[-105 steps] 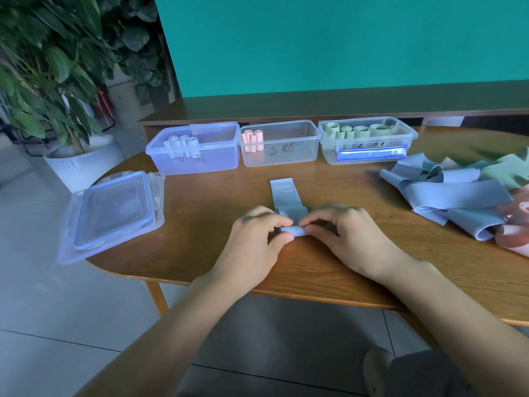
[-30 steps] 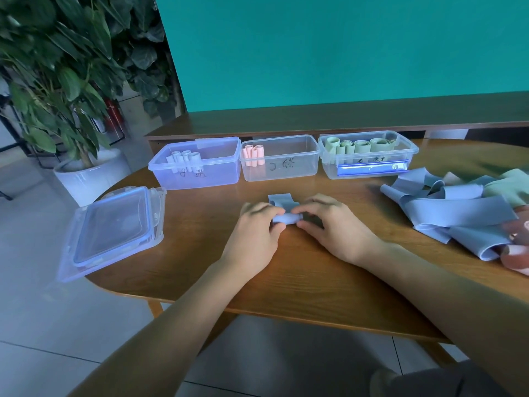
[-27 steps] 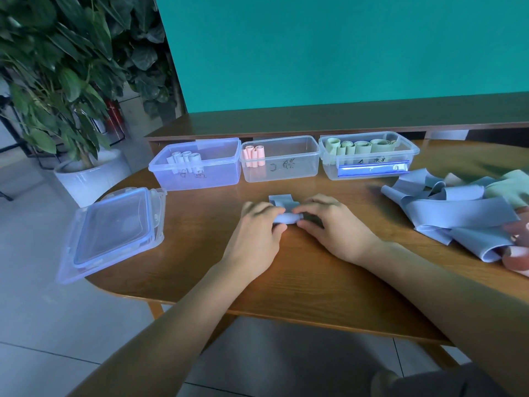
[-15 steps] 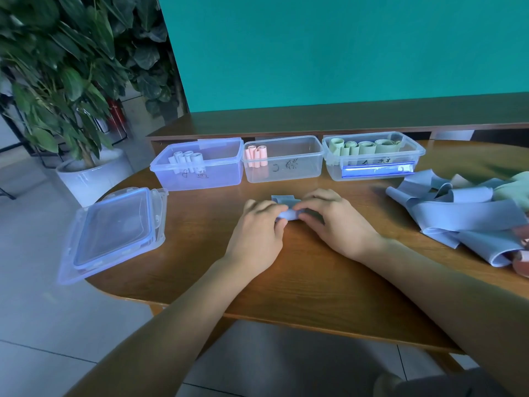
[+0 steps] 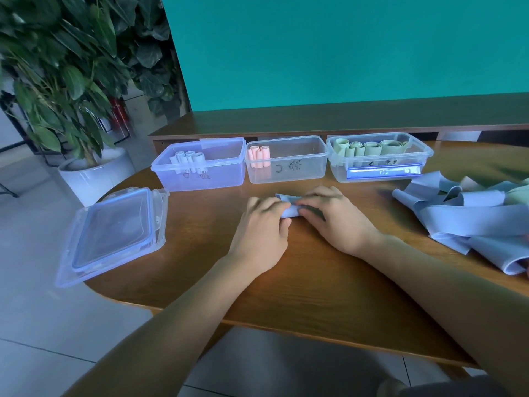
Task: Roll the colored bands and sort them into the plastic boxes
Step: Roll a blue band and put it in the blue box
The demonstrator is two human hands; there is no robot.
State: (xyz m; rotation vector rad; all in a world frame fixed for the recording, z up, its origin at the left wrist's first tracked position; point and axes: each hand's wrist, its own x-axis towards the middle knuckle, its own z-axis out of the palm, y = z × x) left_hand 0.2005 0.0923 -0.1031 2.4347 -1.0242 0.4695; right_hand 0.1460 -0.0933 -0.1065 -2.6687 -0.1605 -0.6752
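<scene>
flat tail shorter; left hand (image 5: 262, 224), right hand (image 5: 333, 217) fingers curled, gripping blue band (image 5: 289, 209) roll.

The hands (image 5: 297, 222) cover most of the blue band (image 5: 289, 210), so how far it is rolled cannot be seen. The pile of loose bands (image 5: 463, 219) is cut by the right edge. The handwriting on the boxes (image 5: 286, 161) is too small to read.
</scene>
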